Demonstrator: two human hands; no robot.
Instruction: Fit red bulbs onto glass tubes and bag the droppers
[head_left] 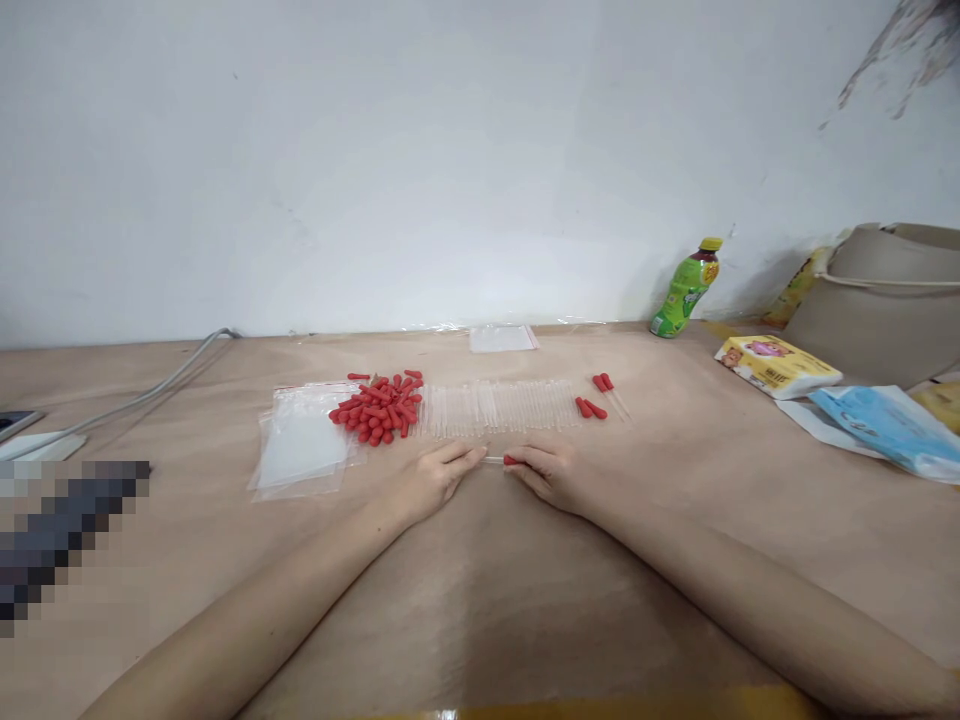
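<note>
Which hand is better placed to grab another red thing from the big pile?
Probably the left hand: it's nearer the red pile, though it holds a clear tube. The right hand is farther, holding a red piece.

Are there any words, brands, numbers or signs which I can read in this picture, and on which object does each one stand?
No text is readable with certainty.
Green bottle: label markings, too small and blurred.
Yellow packet: printing, too blurred.
Blue packet: nothing legible.
</note>
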